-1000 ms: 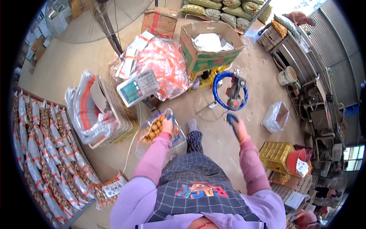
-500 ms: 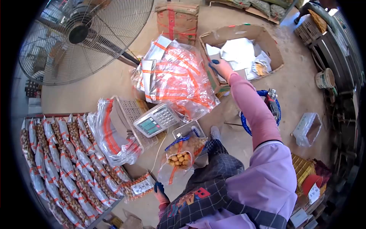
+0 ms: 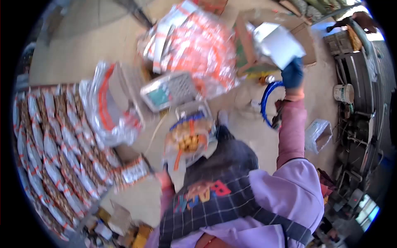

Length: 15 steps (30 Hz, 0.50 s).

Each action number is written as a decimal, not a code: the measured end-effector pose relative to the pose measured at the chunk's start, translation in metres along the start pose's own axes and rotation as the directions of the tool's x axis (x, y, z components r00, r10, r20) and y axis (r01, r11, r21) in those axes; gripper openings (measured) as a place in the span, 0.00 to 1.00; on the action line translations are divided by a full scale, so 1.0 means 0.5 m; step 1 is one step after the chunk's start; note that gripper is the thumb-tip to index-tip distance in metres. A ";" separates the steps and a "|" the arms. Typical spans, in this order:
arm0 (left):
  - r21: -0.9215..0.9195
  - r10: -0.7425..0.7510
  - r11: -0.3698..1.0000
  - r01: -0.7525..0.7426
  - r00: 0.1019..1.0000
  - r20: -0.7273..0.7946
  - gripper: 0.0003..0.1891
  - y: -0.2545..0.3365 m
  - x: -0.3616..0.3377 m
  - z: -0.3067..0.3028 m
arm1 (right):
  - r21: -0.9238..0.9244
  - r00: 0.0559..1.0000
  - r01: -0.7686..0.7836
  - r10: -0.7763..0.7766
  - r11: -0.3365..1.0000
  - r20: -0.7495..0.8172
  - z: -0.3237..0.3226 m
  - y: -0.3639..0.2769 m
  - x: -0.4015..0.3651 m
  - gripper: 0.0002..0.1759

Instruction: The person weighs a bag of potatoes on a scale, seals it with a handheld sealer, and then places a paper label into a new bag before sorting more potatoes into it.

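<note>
My right hand [image 3: 292,76], in a dark blue glove, reaches out to the cardboard box [image 3: 244,47]. Its fingers close on the lower corner of a white sheet [image 3: 278,43], which is tilted over the box. Low beside my body is my left hand [image 3: 164,177], gloved at the fingertips and smeared by motion, so its grip cannot be made out. Closest to it lies a labelled bag of small brown items [image 3: 120,177]. In front of me an open plastic bag [image 3: 171,146] holds round yellow-brown items [image 3: 189,143] under a digital scale [image 3: 167,91].
Filled bags [image 3: 49,149] lie in rows on the left. Flat plastic bags [image 3: 105,107] fill a crate beside the scale, and a pile of orange-striped plastic [image 3: 198,53] lies beyond. A blue ring [image 3: 264,101], a clear bag [image 3: 318,136] and a white bucket [image 3: 343,94] stand right.
My right hand has moved right from the box's left side and now grips the white sheet. The view has shifted and blurred; the fan has mostly left the picture.
</note>
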<state>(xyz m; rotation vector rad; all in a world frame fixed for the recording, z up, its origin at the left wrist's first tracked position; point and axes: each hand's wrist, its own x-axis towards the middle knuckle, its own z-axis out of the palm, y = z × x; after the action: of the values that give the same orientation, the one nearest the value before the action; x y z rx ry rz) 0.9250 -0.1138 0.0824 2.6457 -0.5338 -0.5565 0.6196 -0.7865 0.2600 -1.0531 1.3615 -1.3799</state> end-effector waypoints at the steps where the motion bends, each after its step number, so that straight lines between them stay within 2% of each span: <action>1: 0.327 0.298 0.874 -0.359 0.929 0.220 0.17 -0.108 0.036 0.027 | -0.430 0.896 0.445 -0.390 0.786 0.214 -0.012 -0.002 -0.105 0.10; 2: -0.509 0.007 0.860 0.041 0.996 0.092 0.14 0.106 0.033 -0.042 | -0.589 0.617 0.767 -0.546 0.256 0.567 -0.036 0.008 -0.231 0.09; 3: -0.448 -0.232 0.842 0.300 0.952 0.200 0.13 0.100 0.074 -0.031 | -0.585 0.634 0.762 -0.503 0.277 0.587 -0.011 0.022 -0.372 0.09; 4: -0.354 -0.149 0.911 0.212 0.969 0.197 0.16 0.117 0.107 -0.028 | -0.697 0.796 0.496 0.050 0.518 0.604 0.064 0.032 -0.522 0.08; 5: -0.287 -0.153 0.936 0.202 0.971 0.184 0.16 0.146 0.127 -0.036 | -0.825 0.640 0.149 0.583 0.546 0.501 0.117 0.054 -0.623 0.08; 6: -0.220 -0.155 0.957 0.191 0.973 0.170 0.16 0.164 0.147 -0.037 | -0.283 0.189 0.733 0.215 0.618 0.958 0.099 0.249 -0.706 0.16; 7: -0.230 -0.168 0.951 0.204 0.972 0.166 0.16 0.142 0.173 -0.029 | -0.436 0.180 0.547 0.407 0.715 0.895 0.137 0.363 -0.768 0.17; 8: -0.292 -0.141 0.935 0.201 0.966 0.216 0.17 0.110 0.192 -0.029 | -0.608 0.163 0.324 0.591 0.724 0.790 0.176 0.472 -0.830 0.18; 9: -0.345 -0.108 0.918 0.197 0.959 0.263 0.18 0.081 0.200 -0.036 | -0.754 0.140 0.126 0.741 0.644 0.657 0.216 0.577 -0.891 0.20; 10: -0.333 -0.122 0.920 0.206 0.959 0.257 0.18 0.063 0.203 -0.048 | -0.845 0.498 0.331 0.683 0.419 0.534 0.220 0.606 -0.894 0.12; 11: -0.355 -0.091 0.918 0.177 0.965 0.245 0.17 0.057 0.209 -0.069 | -0.833 0.706 0.433 0.445 0.345 0.552 0.194 0.680 -0.900 0.12; 12: -0.377 -0.053 0.915 0.140 0.971 0.233 0.18 0.058 0.213 -0.094 | -0.918 0.763 0.285 0.513 0.277 0.392 0.194 0.662 -0.877 0.14; 13: -0.253 0.138 0.964 -0.084 0.969 0.207 0.19 0.069 0.207 -0.137 | -0.895 0.703 0.259 0.565 0.363 0.432 0.171 0.716 -0.870 0.16; 14: -0.248 0.150 0.964 -0.095 0.966 0.212 0.19 0.060 0.203 -0.152 | -0.867 0.645 0.229 0.598 0.443 0.476 0.151 0.764 -0.862 0.18; 15: -0.073 0.185 0.982 -0.173 0.959 0.215 0.19 0.049 0.210 -0.162 | -0.851 0.611 0.285 0.601 0.441 0.516 0.150 0.672 -0.863 0.18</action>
<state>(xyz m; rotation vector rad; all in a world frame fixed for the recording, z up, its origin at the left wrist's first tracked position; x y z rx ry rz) 1.0433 -0.1570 0.1300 2.4661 -0.8037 -0.8021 0.8031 -0.3796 -0.0644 -1.8298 1.3776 0.2689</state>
